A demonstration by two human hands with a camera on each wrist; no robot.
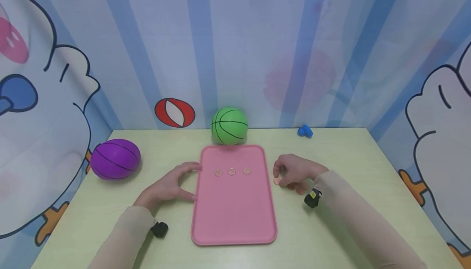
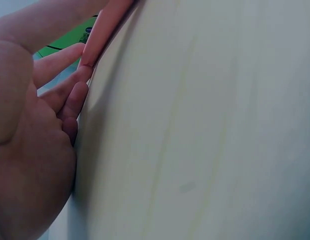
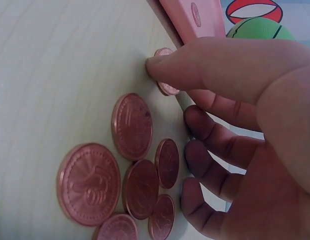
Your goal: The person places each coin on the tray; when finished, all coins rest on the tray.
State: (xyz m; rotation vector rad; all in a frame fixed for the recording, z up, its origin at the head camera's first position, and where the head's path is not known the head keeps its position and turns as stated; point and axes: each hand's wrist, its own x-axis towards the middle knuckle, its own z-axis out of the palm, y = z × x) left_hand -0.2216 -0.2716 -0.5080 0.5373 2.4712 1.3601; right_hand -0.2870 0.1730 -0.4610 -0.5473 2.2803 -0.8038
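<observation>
A pink tray (image 1: 234, 211) lies on the table, with three copper coins in a row on it, the middle coin (image 1: 232, 171) among them. My left hand (image 1: 167, 187) rests at the tray's left edge, thumb and fingers spread apart and touching the rim. On the table right of the tray, my right hand (image 1: 294, 171) pinches a copper coin (image 1: 276, 181) between thumb and forefinger. In the right wrist view the thumb covers part of this coin. Several loose copper coins, such as one with a thumbs-up design (image 3: 89, 184), lie beneath the right hand's curled fingers.
Behind the tray sits a green ball (image 1: 229, 126) with black lines. A purple ball (image 1: 115, 159) stands at the table's left side. Small blue objects (image 1: 305, 131) lie by the back edge, against a printed cloth backdrop (image 1: 243, 48).
</observation>
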